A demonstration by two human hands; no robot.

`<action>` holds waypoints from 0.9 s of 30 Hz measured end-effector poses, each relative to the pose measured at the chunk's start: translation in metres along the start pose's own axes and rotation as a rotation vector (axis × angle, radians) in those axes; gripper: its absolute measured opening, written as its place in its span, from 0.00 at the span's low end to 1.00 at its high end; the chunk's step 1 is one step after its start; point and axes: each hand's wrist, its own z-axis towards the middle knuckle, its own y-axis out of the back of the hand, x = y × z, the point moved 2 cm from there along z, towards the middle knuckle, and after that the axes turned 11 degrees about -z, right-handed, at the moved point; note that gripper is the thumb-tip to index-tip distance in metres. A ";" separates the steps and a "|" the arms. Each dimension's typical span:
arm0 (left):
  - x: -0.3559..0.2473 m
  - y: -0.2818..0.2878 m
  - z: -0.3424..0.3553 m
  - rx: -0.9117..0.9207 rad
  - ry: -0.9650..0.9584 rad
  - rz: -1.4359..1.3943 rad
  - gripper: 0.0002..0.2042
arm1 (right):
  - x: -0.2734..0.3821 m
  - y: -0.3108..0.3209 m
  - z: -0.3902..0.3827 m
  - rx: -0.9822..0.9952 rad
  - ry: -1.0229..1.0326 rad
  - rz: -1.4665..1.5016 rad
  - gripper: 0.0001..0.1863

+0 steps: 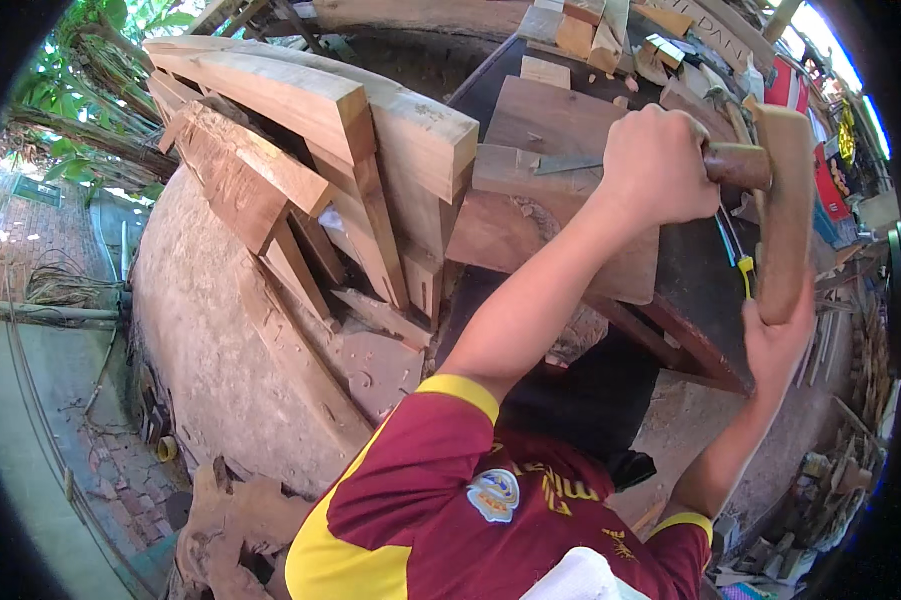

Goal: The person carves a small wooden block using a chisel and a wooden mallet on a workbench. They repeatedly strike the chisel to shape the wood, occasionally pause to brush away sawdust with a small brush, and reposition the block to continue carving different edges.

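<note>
My left hand is wrapped around a chisel, its fingers closed. The flat metal blade points left and lies across a wood block. On the other side of my fist the chisel's brown wooden handle sticks out. My right hand grips the lower end of a thick wooden mallet, held upright. The mallet's upper part is right by the handle's end; whether they touch I cannot tell. Beneath the block, a larger brown board rests on the dark bench.
Long timber beams lean at the left, close to my left arm. Offcuts crowd the bench's far end. A yellow-handled tool lies beside the mallet. Gnarled wood sits on the floor, lower left. Scrap piles line the right.
</note>
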 end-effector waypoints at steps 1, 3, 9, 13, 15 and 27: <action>0.000 0.000 0.003 -0.027 -0.027 0.014 0.07 | -0.010 0.006 0.005 -0.094 -0.080 0.094 0.41; -0.002 -0.003 0.005 0.008 -0.012 0.037 0.08 | -0.027 0.026 -0.005 -0.263 -0.267 0.254 0.41; -0.009 -0.007 0.006 0.065 -0.012 0.062 0.09 | -0.030 -0.006 -0.012 -0.507 -0.357 0.105 0.36; 0.004 -0.004 0.006 -0.013 0.002 0.082 0.09 | 0.030 -0.021 -0.001 0.021 -0.003 0.077 0.36; 0.001 -0.003 0.007 0.055 0.027 0.061 0.09 | -0.002 -0.019 -0.010 -0.082 -0.127 0.270 0.36; 0.008 -0.002 0.005 0.010 0.022 0.124 0.09 | 0.019 -0.033 -0.035 0.027 -0.138 0.154 0.40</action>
